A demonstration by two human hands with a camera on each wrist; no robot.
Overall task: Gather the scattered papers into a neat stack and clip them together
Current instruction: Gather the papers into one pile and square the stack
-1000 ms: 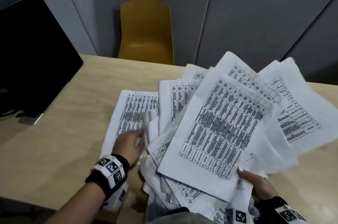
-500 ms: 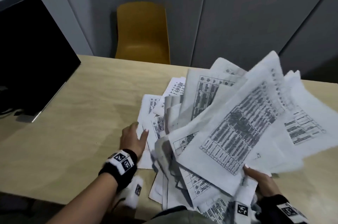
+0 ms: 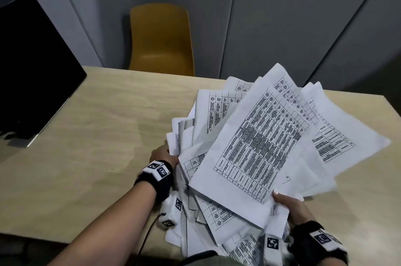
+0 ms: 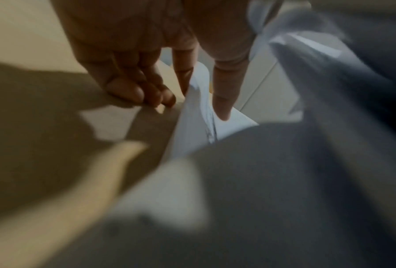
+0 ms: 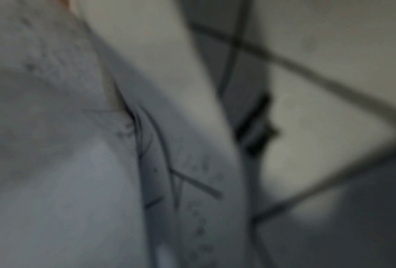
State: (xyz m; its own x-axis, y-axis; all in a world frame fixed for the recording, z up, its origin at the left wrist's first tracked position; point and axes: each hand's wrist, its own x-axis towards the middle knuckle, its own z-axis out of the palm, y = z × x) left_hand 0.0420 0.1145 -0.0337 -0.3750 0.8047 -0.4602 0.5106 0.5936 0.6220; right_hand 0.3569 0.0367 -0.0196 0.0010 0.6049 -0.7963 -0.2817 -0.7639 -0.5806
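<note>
Papers (image 3: pixel 256 148), white printed sheets with black tables, form a loose fan over the pale wooden bench (image 3: pixel 86 135), partly lifted. Nearest, the right hand (image 3: pixel 288 205) has its grip closed on the fan's near corner, thumb on top. To the left of the papers, the left hand (image 3: pixel 161 155) meets their left edges; the left wrist view shows thumb and forefinger pinching one sheet. Recommended procedure: keep the right grip firm, sweep the left edges inward, then stand the sheets upright and tap them square. No clip is visible. Left of the papers stands a black monitor (image 3: pixel 32 70); beyond them, a mustard plastic chair (image 3: pixel 160 40), well apart. Neither obstructs.
</note>
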